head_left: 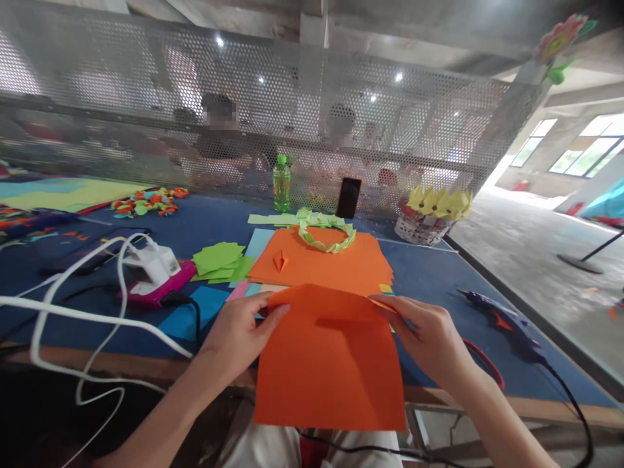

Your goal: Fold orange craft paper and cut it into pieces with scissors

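Note:
An orange sheet of paper [331,364] hangs over the table's front edge, held by its upper corners between my two hands. My left hand [246,325] pinches the upper left corner, thumb on the near face. At the upper right corner, my right hand [424,325] grips the sheet with its fingers closed. The sheet bends slightly along its top. Just beyond it lies a stack of orange paper [336,263], bearing a light green folded-paper ring [327,247] and a small orange folded piece [280,260].
Green paper squares [219,260] and a pink power strip [160,286] with white cables lie left. A glue gun [507,322] rests at right. Behind stand a green bottle [281,185], a phone [348,197] and a basket [422,227] with yellow folded paper, before a perforated metal screen [146,117].

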Motion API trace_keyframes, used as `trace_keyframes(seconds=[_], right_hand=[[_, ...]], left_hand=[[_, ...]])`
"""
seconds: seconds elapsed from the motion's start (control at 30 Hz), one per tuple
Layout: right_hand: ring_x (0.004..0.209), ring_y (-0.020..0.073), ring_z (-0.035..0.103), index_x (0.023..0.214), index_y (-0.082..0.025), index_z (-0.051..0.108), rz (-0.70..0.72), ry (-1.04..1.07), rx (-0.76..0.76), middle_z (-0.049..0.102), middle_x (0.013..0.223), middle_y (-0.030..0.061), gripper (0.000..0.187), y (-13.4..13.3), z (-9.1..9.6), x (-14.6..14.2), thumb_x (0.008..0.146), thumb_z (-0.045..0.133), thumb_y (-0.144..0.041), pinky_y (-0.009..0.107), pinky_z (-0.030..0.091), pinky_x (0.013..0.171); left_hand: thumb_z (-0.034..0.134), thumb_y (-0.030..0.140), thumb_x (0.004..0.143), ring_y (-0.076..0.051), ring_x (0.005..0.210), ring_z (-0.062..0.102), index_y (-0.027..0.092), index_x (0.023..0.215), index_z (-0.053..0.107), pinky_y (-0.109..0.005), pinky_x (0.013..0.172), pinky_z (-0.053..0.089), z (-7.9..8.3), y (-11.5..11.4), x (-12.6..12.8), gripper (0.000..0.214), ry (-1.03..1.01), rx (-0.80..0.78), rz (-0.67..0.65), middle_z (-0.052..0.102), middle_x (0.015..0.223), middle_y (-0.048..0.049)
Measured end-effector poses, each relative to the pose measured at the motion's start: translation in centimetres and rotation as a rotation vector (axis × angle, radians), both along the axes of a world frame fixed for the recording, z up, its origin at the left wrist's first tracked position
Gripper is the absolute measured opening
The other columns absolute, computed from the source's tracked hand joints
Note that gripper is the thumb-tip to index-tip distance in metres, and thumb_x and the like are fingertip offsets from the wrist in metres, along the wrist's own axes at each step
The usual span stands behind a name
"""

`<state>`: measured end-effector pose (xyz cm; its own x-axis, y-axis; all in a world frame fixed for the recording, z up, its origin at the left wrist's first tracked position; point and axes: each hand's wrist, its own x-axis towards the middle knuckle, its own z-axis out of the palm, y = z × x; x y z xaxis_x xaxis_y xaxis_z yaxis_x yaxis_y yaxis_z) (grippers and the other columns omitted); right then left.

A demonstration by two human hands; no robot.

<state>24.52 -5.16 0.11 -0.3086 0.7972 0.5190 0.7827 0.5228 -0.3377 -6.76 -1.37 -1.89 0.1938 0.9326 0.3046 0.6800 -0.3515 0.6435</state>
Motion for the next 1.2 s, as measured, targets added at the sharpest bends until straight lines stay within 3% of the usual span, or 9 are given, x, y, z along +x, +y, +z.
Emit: trace_keyframes(seconds=[0.1,0.27,0.5,0.63,0.73,0.8,0.9,1.0,1.2], right_hand=[[0.094,0.0171,0.074,0.119,-0.023,0.068,-0.02,0.023,-0.028,0.078,0.105,0.0025,0.029,0.2,-0.1,0.2,0.099,0.049,-0.013,0.023,0.055,0.078],[0.11,0.0216,0.065,0.128,-0.022,0.062,-0.197,0.113,0.245,0.07,0.12,0.0086,0.032,-2.0,0.9,-0.7,0.102,0.045,-0.016,0.035,0.049,0.095],[0.117,0.0262,0.058,0.139,-0.018,0.054,0.109,-0.231,0.143,0.067,0.125,0.0108,0.042,-4.1,-2.2,-2.2,0.1,0.039,-0.011,0.042,0.043,0.099],[0.116,0.0266,0.061,0.135,-0.017,0.057,0.1,-0.333,0.067,0.069,0.127,0.01,0.043,-3.7,-4.0,-1.9,0.099,0.036,-0.009,0.042,0.047,0.096],[0.114,0.0255,0.063,0.132,-0.018,0.061,0.05,-0.323,0.005,0.068,0.128,0.0103,0.043,-3.6,-4.1,-1.8,0.096,0.039,-0.007,0.04,0.052,0.094],[0.113,0.0271,0.064,0.13,-0.018,0.062,0.037,-0.323,-0.017,0.069,0.127,0.0117,0.043,-3.7,-3.9,-1.9,0.095,0.04,-0.007,0.042,0.054,0.092],[0.11,0.03,0.065,0.128,-0.014,0.062,0.08,-0.289,-0.053,0.071,0.117,0.0145,0.043,-3.7,-3.6,-2.0,0.091,0.043,-0.007,0.047,0.055,0.091],[0.108,0.0288,0.065,0.126,-0.014,0.062,0.118,-0.243,-0.067,0.072,0.113,0.0134,0.046,-3.3,-3.4,-2.1,0.086,0.042,-0.002,0.047,0.054,0.094],[0.113,0.0276,0.064,0.117,-0.02,0.067,0.091,-0.322,-0.092,0.07,0.12,0.0118,0.041,-2.2,-2.9,-2.1,0.089,0.045,0.0,0.049,0.052,0.099]], left_hand=[[0.054,0.043,0.09,-0.025,0.075,0.072,0.02,0.084,0.076,-0.03,0.066,0.052,-0.2,0.7,0.3,0.032,0.09,-0.032,0.013,0.079,0.082,-0.0063],[0.055,0.036,0.089,-0.022,0.07,0.07,0.022,0.076,0.07,-0.028,0.063,0.045,-0.2,0.7,0.8,0.025,0.197,-0.067,0.024,0.077,0.079,-0.0045],[0.055,0.034,0.091,-0.02,0.06,0.064,0.022,0.073,0.065,-0.028,0.055,0.038,-0.6,0.8,0.2,0.024,0.275,-0.064,0.054,0.072,0.071,-0.0034],[0.058,0.035,0.09,-0.023,0.062,0.065,0.02,0.088,0.065,-0.031,0.057,0.043,-1.1,1.0,0.1,0.017,0.264,-0.018,0.074,0.069,0.074,-0.0039],[0.057,0.032,0.092,-0.029,0.097,0.066,0.016,0.125,0.053,-0.039,0.081,0.051,-0.8,-0.4,0.9,0.037,0.199,0.192,0.199,0.066,0.107,-0.0123],[0.056,0.028,0.094,-0.03,0.108,0.062,0.019,0.131,0.047,-0.041,0.089,0.051,-0.5,-2.4,1.8,0.039,0.122,0.468,0.268,0.061,0.114,-0.0131],[0.058,0.012,0.092,-0.021,0.098,0.065,0.022,0.119,0.054,-0.034,0.092,0.051,-0.6,-5.6,3.6,0.029,0.077,0.651,0.028,0.065,0.104,-0.0069],[0.045,0.015,0.098,-0.021,0.101,0.068,0.023,0.122,0.058,-0.033,0.094,0.053,-2.3,-6.8,5.3,0.029,0.221,0.476,-0.34,0.071,0.112,-0.0071],[0.046,0.02,0.098,-0.028,0.129,0.058,0.017,0.156,0.027,-0.042,0.103,0.051,-5.2,-4.8,6.3,0.061,0.437,0.391,-0.353,0.051,0.152,-0.0125]])
